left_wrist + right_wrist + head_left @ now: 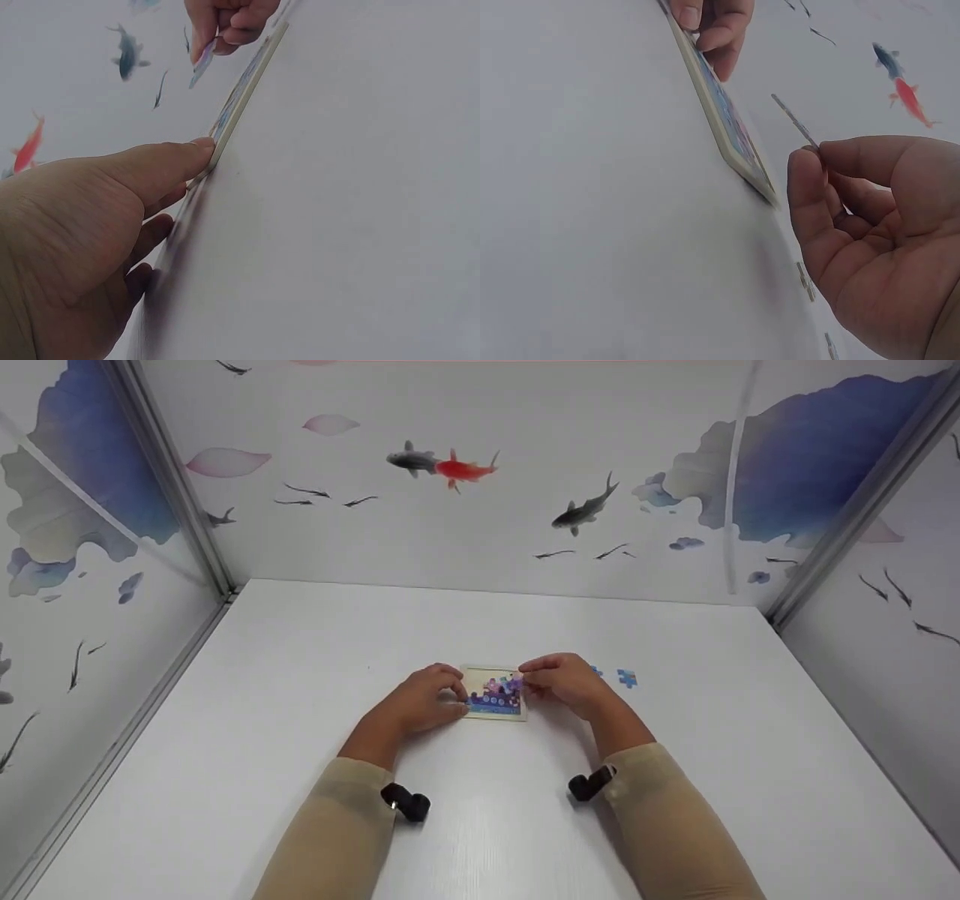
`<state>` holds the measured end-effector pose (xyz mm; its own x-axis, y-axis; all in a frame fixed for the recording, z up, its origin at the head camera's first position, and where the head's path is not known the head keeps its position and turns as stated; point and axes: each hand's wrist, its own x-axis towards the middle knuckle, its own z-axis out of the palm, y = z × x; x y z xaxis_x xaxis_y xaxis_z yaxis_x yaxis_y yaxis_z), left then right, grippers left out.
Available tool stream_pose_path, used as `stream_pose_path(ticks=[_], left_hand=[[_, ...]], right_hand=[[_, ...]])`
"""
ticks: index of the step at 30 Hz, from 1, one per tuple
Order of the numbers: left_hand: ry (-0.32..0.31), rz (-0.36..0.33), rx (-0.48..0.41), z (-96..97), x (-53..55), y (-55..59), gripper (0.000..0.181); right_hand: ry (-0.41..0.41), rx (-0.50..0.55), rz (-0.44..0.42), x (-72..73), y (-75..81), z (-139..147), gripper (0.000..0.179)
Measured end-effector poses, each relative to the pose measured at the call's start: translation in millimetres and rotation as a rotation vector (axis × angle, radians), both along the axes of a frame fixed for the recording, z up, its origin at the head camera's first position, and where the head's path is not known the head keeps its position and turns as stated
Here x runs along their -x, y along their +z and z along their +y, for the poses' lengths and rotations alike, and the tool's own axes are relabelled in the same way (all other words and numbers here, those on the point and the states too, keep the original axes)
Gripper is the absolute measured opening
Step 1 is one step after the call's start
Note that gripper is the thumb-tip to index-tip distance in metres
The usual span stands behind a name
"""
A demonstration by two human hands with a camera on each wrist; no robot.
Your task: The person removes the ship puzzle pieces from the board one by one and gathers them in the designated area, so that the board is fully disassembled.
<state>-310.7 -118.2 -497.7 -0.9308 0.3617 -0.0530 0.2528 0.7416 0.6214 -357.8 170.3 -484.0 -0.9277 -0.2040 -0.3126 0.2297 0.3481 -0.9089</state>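
Note:
A small jigsaw puzzle board (pixel 478 679) with a pale rim lies on the white table, partly filled with a colourful picture along its lower and right parts. My left hand (pixel 426 701) grips the board's left side, with the thumb (pixel 196 150) at the near corner and the fingers bent toward the far one. Between thumb and forefinger, my right hand (pixel 564 682) pinches a thin puzzle piece (pixel 793 118). That piece is held up over the board's right side, tilted in both wrist views.
Just right of the right hand lie loose blue puzzle pieces: one in full view (pixel 628 678), another (pixel 596 670) partly covered by the hand. White panels printed with fish and lotus leaves enclose the table (pixel 480 817) at the back and sides.

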Motion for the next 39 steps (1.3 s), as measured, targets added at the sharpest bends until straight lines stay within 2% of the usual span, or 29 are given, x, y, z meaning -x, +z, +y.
stream_pose_path(ticks=[6,10,17,35,39], left_hand=[[0.008,0.001,-0.002,-0.3,0.0,-1.0,0.012],[0.006,0.008,-0.002,-0.4,1.2,-4.0,0.011],[0.003,0.012,-0.004,1.2,1.7,-5.7,0.012],[0.016,-0.006,0.009,0.2,0.8,-3.9,0.012],[0.009,0.001,0.007,-0.7,1.5,-4.3,0.011]], right_hand=[[-0.055,-0.004,-0.012,-5.3,2.4,28.7,0.025],[-0.080,0.035,-0.047,-8.0,1.8,47.6,0.026],[-0.121,0.039,-0.103,-14.3,-0.6,73.1,0.028],[-0.133,0.039,-0.144,-15.0,-6.4,75.5,0.032],[-0.125,0.068,-0.148,-14.6,-6.5,75.3,0.034]])
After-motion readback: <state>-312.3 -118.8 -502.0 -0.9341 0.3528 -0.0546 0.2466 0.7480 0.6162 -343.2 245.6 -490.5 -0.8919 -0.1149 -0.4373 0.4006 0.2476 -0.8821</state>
